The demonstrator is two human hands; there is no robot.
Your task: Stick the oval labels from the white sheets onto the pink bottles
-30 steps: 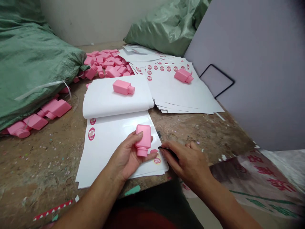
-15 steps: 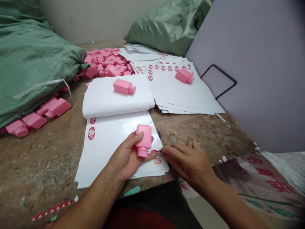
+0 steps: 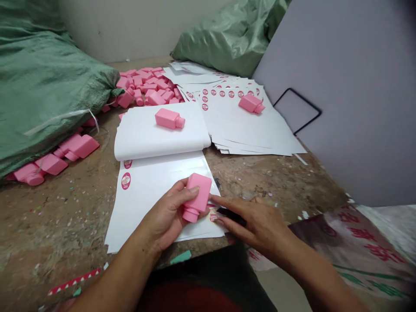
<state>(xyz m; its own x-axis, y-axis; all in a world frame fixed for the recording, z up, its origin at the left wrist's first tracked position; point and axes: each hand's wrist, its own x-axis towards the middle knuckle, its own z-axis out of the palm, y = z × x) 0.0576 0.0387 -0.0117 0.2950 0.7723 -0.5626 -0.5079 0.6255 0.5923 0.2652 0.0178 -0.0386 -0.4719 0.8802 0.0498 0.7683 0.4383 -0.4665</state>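
Note:
My left hand point(image 3: 170, 212) grips a pink plastic bottle point(image 3: 199, 190), tilted with its neck toward me, thumb across its flat side. Beneath it lies a sheet of round pink stickers point(image 3: 152, 186) with its upper part folded back. My right hand point(image 3: 256, 221) holds a slim black tool point(image 3: 231, 215) whose exact kind I cannot make out. Its index fingertip reaches the bottle's right edge; whether it touches is unclear. Just below that fingertip, a sticker point(image 3: 212, 216) shows near the sheet's right edge.
One pink bottle point(image 3: 170, 118) lies on the folded paper, another point(image 3: 251, 104) on the sticker sheet stack point(image 3: 247, 130) at right. Many bottles point(image 3: 149, 86) are heaped behind. Green sacks point(image 3: 48, 86) stand left and at the back. A grey panel point(image 3: 351, 108) with a black metal loop bounds the right.
The bottle in my left hand has tipped and shifted slightly right. My right hand has turned and its index finger has extended toward the bottle, showing more of the black tool.

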